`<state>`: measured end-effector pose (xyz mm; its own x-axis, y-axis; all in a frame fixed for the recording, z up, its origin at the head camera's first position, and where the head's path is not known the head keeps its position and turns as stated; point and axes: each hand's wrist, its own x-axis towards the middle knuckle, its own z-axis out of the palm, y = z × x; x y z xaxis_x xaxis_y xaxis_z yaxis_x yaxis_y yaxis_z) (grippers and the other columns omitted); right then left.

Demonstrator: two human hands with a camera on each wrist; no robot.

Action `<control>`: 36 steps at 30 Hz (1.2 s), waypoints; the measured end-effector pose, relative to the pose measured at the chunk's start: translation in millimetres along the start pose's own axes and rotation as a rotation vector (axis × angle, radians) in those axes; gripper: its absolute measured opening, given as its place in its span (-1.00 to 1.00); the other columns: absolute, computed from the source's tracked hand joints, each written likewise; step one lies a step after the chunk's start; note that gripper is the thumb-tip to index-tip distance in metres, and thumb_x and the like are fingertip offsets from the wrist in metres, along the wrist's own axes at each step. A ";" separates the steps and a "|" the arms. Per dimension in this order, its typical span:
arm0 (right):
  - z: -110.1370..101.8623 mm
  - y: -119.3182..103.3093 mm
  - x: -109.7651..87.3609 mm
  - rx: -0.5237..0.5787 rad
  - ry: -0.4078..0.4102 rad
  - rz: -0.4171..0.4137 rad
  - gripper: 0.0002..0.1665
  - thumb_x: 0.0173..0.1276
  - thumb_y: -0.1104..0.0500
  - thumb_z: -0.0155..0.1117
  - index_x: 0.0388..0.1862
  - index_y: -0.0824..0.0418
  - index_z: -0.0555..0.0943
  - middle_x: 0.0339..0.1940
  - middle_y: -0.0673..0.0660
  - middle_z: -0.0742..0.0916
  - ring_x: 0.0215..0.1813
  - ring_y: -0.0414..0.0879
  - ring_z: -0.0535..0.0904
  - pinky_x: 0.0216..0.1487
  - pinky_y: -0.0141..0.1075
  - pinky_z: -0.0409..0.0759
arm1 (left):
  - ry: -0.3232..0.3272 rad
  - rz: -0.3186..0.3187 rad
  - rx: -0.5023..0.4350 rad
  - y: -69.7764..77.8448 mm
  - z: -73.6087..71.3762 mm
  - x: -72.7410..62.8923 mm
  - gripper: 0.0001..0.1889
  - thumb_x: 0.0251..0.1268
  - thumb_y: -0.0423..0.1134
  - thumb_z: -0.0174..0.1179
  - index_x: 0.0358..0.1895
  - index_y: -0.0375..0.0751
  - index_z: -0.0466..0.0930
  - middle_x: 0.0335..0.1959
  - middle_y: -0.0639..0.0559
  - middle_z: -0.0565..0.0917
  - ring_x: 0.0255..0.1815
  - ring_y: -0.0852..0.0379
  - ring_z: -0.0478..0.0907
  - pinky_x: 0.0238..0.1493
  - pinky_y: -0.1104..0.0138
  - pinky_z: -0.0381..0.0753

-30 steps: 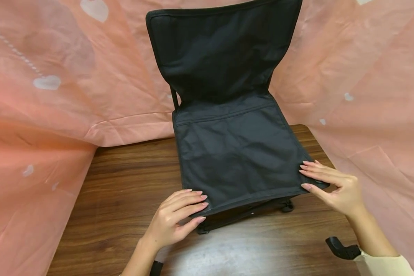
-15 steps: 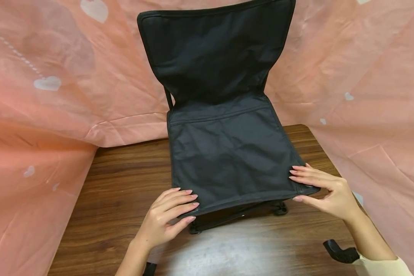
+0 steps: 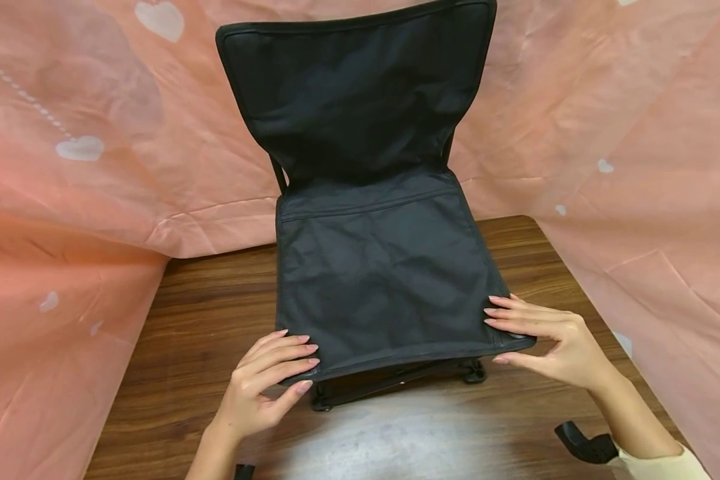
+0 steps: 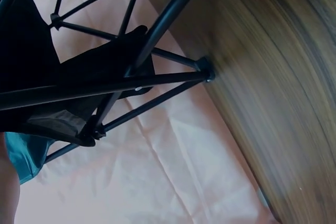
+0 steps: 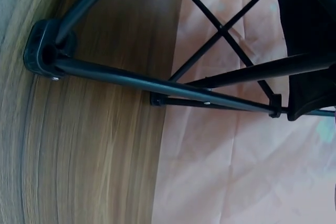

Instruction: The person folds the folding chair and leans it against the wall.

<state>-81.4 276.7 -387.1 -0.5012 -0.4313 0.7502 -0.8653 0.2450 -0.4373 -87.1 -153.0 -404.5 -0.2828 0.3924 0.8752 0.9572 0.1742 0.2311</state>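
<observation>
A black folding chair [image 3: 378, 280] stands unfolded, its cloth back upright at the far side and its seat toward me in the head view. My left hand [image 3: 264, 380] grips the seat's front left corner, fingers over the cloth and thumb at the front edge. At the front right corner my right hand [image 3: 555, 340] holds on the same way, thumb just under the edge. Beneath the seat, the left wrist view shows crossed black tubes [image 4: 170, 17]. A plastic foot [image 5: 44, 51] of the frame appears on the wood in the right wrist view.
The chair stands on a brown wooden tabletop [image 3: 204, 307]. Pink cloth [image 3: 108, 207] with white hearts hangs behind it and along both sides. A black curved piece [image 3: 585, 443] sits at the right wrist, and teal fabric [image 4: 23, 153] shows in the left wrist view.
The chair has shifted to the left and slightly toward me in the head view. Both hands have travelled with it, keeping their places on the seat's front corners.
</observation>
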 end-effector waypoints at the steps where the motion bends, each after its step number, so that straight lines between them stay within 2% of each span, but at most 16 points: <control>1: 1.9 -1.4 1.3 -0.008 0.000 -0.005 -0.46 -0.12 0.18 0.63 -0.16 0.47 0.71 0.05 0.29 0.73 0.30 -0.12 0.55 0.45 -0.37 0.34 | 0.004 -0.004 0.002 -0.3 -1.7 -1.2 -0.80 0.29 -0.21 0.25 -0.23 -0.29 0.75 -0.19 -0.15 0.76 0.03 -0.04 0.65 0.39 0.20 0.40; 7: 14.9 -14.2 14.3 -0.027 0.030 -0.054 -0.51 0.11 0.05 0.51 -0.18 0.47 0.71 0.09 0.17 0.73 0.29 -0.15 0.56 0.43 -0.37 0.36 | 0.022 -0.040 0.026 -2.9 -11.0 -11.0 -0.79 0.31 -0.20 0.23 -0.22 -0.27 0.75 -0.17 -0.16 0.76 0.10 -0.03 0.63 0.44 0.17 0.35; 13: 21.9 -18.3 22.8 -0.015 0.035 -0.096 -0.49 0.10 0.06 0.52 -0.19 0.50 0.70 0.10 0.17 0.72 0.30 -0.13 0.55 0.43 -0.36 0.36 | 0.030 -0.062 0.049 -2.7 -15.9 -17.3 -0.76 0.32 -0.16 0.21 -0.20 -0.27 0.74 -0.13 -0.16 0.74 0.17 -0.01 0.59 0.48 0.17 0.29; 18: 22.8 -22.9 26.5 -0.042 0.017 -0.136 -0.44 0.15 0.02 0.48 -0.18 0.55 0.68 0.15 0.18 0.69 0.35 -0.12 0.51 0.46 -0.34 0.33 | 0.026 -0.043 0.086 -0.1 -19.9 -11.4 -0.73 0.33 -0.13 0.20 -0.22 -0.29 0.74 -0.01 -0.28 0.67 0.22 -0.06 0.54 0.46 0.22 0.33; 22: 25.0 -24.8 28.4 -0.067 0.031 -0.200 -0.43 0.19 0.01 0.45 -0.19 0.57 0.67 0.15 0.22 0.68 0.36 -0.10 0.50 0.46 -0.32 0.34 | -0.016 -0.017 0.111 2.9 -23.9 -2.9 -0.69 0.33 -0.10 0.20 -0.23 -0.32 0.73 0.11 -0.40 0.57 0.30 -0.12 0.47 0.44 0.28 0.34; 24: 27.2 -25.4 28.7 -0.074 0.048 -0.229 -0.45 0.19 0.03 0.45 -0.21 0.57 0.67 0.13 0.24 0.69 0.34 -0.10 0.51 0.46 -0.30 0.35 | -0.044 -0.007 0.121 3.9 -24.7 -0.3 -0.68 0.33 -0.09 0.21 -0.22 -0.33 0.72 0.12 -0.38 0.58 0.30 -0.12 0.48 0.44 0.27 0.35; 29: 31.9 -28.1 27.1 -0.051 0.072 -0.245 -0.50 0.20 0.07 0.44 -0.23 0.57 0.68 0.10 0.26 0.71 0.32 -0.09 0.54 0.47 -0.27 0.33 | -0.070 0.020 0.152 5.5 -24.5 -0.7 -0.65 0.32 -0.08 0.22 -0.16 -0.37 0.71 0.05 -0.26 0.67 0.19 -0.04 0.57 0.44 0.24 0.35; 36: 31.2 -26.2 28.0 0.029 0.015 -0.237 -0.56 0.25 0.15 0.39 -0.22 0.60 0.66 0.11 0.20 0.71 0.33 -0.09 0.53 0.48 -0.30 0.31 | 0.009 0.026 0.168 6.7 -23.5 -6.1 -0.65 0.32 -0.10 0.22 -0.19 -0.41 0.71 -0.10 -0.21 0.73 0.11 -0.05 0.61 0.41 0.23 0.37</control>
<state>-72.6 231.1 -370.1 -0.2842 -0.4606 0.8409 -0.9584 0.1132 -0.2619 -77.5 -175.4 -398.4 -0.2566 0.3912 0.8838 0.9402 0.3131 0.1344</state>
